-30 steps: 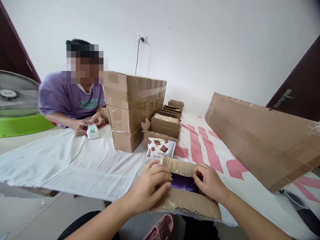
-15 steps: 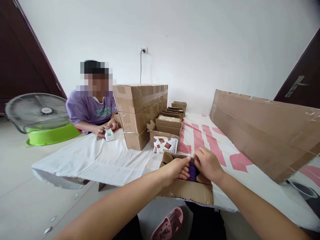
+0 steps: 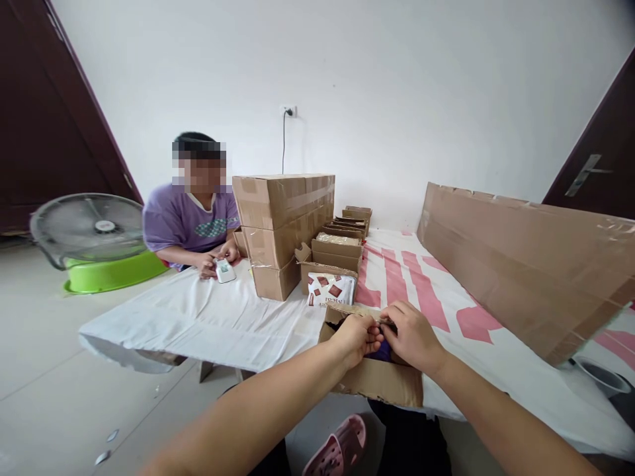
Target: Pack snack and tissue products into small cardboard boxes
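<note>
Two hands [image 3: 384, 337], one open box [image 3: 380, 383], one pink clog [image 3: 340, 446]

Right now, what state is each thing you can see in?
Near box, open
Left hand, fingers curled over it
Right hand, curled beside the left
Stacked boxes, taped shut
Printed pouch, upright
Big cardboard, upright
Plug, in socket
Fan, tilted upward
White device, held by someone

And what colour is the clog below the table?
The clog is pink; the head view shows it best.
</note>
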`<state>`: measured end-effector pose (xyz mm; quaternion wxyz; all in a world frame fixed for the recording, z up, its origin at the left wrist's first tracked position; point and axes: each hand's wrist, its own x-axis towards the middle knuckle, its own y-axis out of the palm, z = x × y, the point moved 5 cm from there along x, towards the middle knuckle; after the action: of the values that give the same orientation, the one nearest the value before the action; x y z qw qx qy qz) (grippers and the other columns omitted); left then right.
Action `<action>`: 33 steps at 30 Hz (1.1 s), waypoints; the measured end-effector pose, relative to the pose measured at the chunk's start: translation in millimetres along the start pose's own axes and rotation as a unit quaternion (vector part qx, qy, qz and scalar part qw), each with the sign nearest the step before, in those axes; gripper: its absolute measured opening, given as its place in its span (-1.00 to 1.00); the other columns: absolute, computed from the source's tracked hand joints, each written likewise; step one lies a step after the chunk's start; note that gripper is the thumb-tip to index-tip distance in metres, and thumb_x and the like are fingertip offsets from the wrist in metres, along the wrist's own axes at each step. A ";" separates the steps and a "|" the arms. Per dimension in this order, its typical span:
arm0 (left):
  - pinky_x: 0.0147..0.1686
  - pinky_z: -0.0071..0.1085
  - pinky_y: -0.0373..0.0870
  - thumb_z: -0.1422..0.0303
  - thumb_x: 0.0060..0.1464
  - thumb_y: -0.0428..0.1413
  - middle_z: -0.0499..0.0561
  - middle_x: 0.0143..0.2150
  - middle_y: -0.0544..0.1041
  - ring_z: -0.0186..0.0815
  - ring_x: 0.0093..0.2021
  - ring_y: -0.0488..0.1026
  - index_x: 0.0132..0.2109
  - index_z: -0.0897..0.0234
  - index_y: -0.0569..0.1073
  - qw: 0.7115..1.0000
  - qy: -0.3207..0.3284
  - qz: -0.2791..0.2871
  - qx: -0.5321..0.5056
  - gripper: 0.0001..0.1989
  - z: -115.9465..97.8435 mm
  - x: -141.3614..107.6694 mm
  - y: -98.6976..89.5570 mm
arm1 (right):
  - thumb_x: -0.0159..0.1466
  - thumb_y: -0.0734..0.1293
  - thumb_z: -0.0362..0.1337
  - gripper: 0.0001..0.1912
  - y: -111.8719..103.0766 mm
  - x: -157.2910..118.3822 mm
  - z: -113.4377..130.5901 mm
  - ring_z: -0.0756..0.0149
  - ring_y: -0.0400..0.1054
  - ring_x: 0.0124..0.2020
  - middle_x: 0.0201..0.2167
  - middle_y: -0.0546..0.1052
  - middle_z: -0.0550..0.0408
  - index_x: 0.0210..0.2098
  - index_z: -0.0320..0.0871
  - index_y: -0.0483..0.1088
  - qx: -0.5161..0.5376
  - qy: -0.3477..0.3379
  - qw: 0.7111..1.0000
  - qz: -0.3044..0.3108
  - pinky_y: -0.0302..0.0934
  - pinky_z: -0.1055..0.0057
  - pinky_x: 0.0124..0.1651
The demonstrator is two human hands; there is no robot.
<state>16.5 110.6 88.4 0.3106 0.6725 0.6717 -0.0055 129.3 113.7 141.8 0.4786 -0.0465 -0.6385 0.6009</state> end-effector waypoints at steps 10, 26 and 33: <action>-0.61 -0.58 0.26 0.55 0.09 -0.01 -0.11 -0.64 0.33 -0.50 -0.68 0.30 -0.52 0.36 0.33 0.999 0.022 -0.012 0.022 -0.77 5.6 -10.4 0.5 | 0.22 0.24 -0.44 -0.87 -2.0 4.3 6.1 0.26 0.31 -0.29 -0.38 0.43 0.08 -0.44 -0.14 0.33 -0.020 0.064 0.995 0.075 0.12 0.37 -0.23; -0.62 -0.59 0.23 0.54 0.11 -0.02 -0.12 -0.64 0.35 -0.51 -0.69 0.29 -0.49 0.34 0.32 0.998 0.038 -0.016 0.038 -0.79 16.7 -25.6 -0.6 | 0.22 0.21 -0.44 -0.88 -1.8 -1.0 10.4 0.29 0.35 -0.30 -0.37 0.49 0.06 -0.42 -0.15 0.32 -0.052 0.153 0.980 0.120 0.08 0.42 -0.28; -0.63 -0.58 0.20 0.54 0.08 0.01 -0.12 -0.61 0.34 -0.51 -0.69 0.27 -0.47 0.35 0.33 0.998 0.044 -0.022 0.031 -0.83 18.0 -25.1 -0.7 | 0.26 0.20 -0.42 -0.89 -1.3 -3.8 14.1 0.25 0.36 -0.31 -0.36 0.49 0.02 -0.38 -0.15 0.31 -0.081 0.151 0.979 0.108 0.05 0.40 -0.30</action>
<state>20.8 80.2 84.3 0.2600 0.6666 0.6986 -0.0033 122.7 100.7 143.3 0.4966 -0.2445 -0.5965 0.5812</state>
